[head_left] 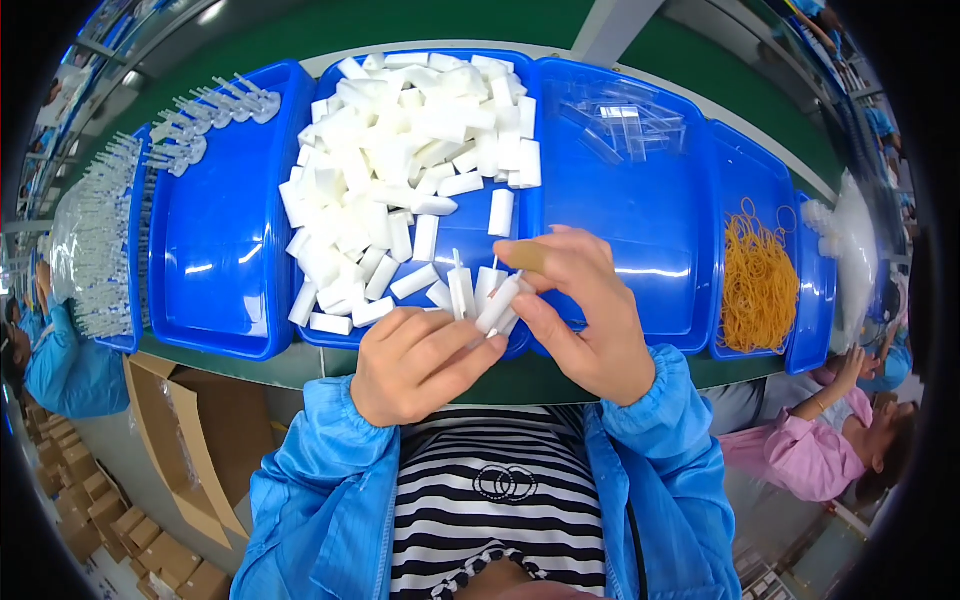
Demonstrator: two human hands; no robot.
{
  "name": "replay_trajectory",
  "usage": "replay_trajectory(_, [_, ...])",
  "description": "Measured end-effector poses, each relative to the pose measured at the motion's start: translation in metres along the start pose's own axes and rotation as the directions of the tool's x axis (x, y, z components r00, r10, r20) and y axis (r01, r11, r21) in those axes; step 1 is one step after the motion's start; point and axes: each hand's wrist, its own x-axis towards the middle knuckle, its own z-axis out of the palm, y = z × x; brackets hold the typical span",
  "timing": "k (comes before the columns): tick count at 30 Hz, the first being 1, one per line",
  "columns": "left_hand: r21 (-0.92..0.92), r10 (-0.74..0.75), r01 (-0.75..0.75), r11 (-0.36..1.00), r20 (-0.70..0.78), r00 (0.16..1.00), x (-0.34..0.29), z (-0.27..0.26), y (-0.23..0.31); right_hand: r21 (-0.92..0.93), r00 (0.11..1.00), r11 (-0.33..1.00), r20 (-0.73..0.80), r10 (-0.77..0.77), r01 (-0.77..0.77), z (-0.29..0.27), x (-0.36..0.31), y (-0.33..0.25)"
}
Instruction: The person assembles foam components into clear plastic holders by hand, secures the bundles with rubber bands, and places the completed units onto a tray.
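White foam sticks: small bundle of short white rectangular foam sticks [492, 300], gripped betw. both hands at near edge of the middle blue plastic tray [470, 225], just above the bench's front edge.
Head view, left hand: left hand [415, 362] curled shut, fingers wrapped under the bundle's lower end, knuckles toward cam.
Head view, right hand: right hand [575, 310] closed on the bundle's upper/right side; thumb + fingertips pinch it. A tan band sits on the index finger.
Thin pins: a couple of thin white stems stick up from the bundle; too small to tell more.
Middle tray: heaped w/ loose white foam blocks [400, 150], pile thickest at far-left corner, thinning toward near edge.
Left tray: empty-looking blue plastic tray [225, 230], touching the middle one.
Far-left edge: rows of clear plastic spoon-like sticks [205, 115] along the left tray's far corner; more bagged at bench's left end.
Right tray: blue plastic tray [640, 240] w/ clear plastic strips [625, 125] at its far edge.
Far-right tray: heap of orange-yellow rubber bands [758, 280] in a narrower blue tray.
Bench: green work surface [500, 25] carries all trays.
Others: person in pink sleeve [800, 445] at right; person in blue coat [65, 365] at left.
Below: cardboard boxes [190, 430] under bench's left side.
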Motion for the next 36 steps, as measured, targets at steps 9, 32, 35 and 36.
replay_trajectory(9, [-0.173, -0.119, 0.069, 0.983, -0.302, 0.946, -0.023, 0.015, -0.010, -0.046, 0.991, 0.992, 0.058, -0.117, 0.119, 0.019, -0.008, -0.009])
replay_trajectory(32, [-0.096, -0.282, 0.265, 0.959, -0.272, 0.920, -0.042, -0.003, -0.010, -0.741, 0.864, 0.461, 0.484, -0.138, 0.489, 0.042, 0.060, 0.033])
replay_trajectory(35, [-0.086, -0.253, 0.238, 0.967, -0.325, 0.911, -0.042, -0.003, -0.010, -0.673, 0.886, 0.592, 0.432, -0.172, 0.443, 0.042, 0.060, 0.030])
replay_trajectory(36, [-0.101, -0.244, 0.222, 0.970, -0.328, 0.913, -0.041, -0.003, -0.010, -0.607, 0.903, 0.693, 0.399, -0.158, 0.390, 0.040, 0.060, 0.026])
